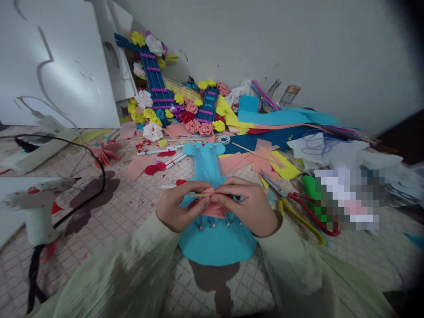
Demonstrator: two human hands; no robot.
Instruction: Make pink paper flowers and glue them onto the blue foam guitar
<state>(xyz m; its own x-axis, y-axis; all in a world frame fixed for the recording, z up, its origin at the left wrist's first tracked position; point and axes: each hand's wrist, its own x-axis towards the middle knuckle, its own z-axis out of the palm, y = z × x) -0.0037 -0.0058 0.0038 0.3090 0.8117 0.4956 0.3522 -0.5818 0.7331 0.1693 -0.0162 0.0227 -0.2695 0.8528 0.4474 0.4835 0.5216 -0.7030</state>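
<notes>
My left hand (177,205) and my right hand (247,205) meet over a light blue guitar-shaped cutout (212,238) that lies on the tiled floor. Both hands pinch a folded piece of pink paper (212,205) between fingers and thumbs. A thin wooden stick (198,194) pokes out from the left hand's fingers beside the paper. The cutout has strings running along its neck (205,161) and small pegs near its lower body. Pale sleeves cover both forearms.
A white glue gun (38,207) with a black cord stands at the left. Scissors with red and yellow handles (298,207) lie to the right. Behind are blue ladder-like pieces with paper flowers (159,88), markers (165,151), and heaps of coloured paper sheets (281,117) against the wall.
</notes>
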